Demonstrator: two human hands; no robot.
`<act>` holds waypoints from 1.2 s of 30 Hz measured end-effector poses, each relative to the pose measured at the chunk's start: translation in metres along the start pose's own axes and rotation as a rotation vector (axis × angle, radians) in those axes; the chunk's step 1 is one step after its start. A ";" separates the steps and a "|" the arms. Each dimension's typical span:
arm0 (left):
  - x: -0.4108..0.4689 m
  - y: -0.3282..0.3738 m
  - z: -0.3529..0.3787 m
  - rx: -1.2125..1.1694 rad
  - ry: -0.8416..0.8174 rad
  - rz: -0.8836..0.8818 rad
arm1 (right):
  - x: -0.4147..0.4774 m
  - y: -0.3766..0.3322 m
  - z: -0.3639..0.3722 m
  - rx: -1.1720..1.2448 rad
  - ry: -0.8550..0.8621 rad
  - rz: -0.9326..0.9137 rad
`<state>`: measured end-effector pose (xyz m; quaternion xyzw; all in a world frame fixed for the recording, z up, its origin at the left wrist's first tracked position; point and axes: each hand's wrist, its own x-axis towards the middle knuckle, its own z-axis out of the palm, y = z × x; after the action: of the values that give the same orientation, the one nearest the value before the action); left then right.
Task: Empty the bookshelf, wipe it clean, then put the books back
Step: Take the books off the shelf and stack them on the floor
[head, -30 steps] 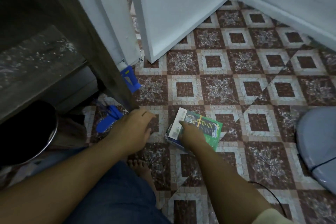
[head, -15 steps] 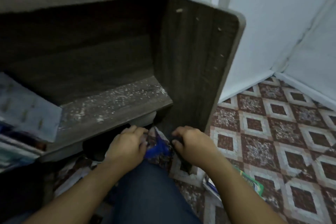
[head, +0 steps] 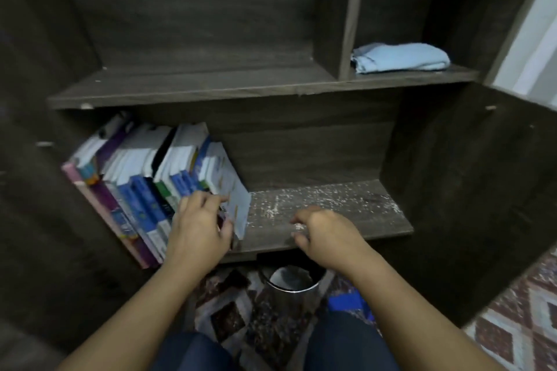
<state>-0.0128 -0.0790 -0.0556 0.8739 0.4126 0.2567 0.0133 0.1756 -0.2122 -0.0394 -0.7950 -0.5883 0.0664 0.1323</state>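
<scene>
The dark wooden bookshelf [head: 428, 159] fills the view. On its lower shelf, at the left, stands a row of several books [head: 141, 178] leaning to the left. My left hand [head: 199, 232] grips the rightmost books of the row, fingers curled over their spines and thumb on the white outer cover. The right half of the lower shelf board [head: 331, 208] is bare and speckled with white dust and crumbs. My right hand [head: 325, 238] rests at the board's front edge with its fingers curled and no book in it.
A folded light-blue cloth [head: 398, 62] lies in the upper right compartment. Under the lower shelf stands a shiny metal bin [head: 294, 280], with a blue object [head: 346, 304] on the patterned tile floor [head: 518, 325] beside it. My knees are at the bottom.
The view swung from the floor, where my right hand lay on a green book, up to the shelf. My left hand took hold of the books; my right hand came to the shelf edge.
</scene>
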 end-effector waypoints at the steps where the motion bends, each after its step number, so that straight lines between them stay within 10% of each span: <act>1: 0.002 -0.010 -0.006 0.021 0.017 -0.015 | 0.008 -0.010 -0.002 -0.019 -0.011 -0.022; 36: 0.023 -0.049 -0.015 0.145 -0.055 -0.119 | 0.144 -0.085 0.036 -0.096 0.026 -0.372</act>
<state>-0.0424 -0.0333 -0.0438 0.8532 0.4807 0.2010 -0.0235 0.1317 -0.0469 -0.0423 -0.6788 -0.7258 0.0024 0.1117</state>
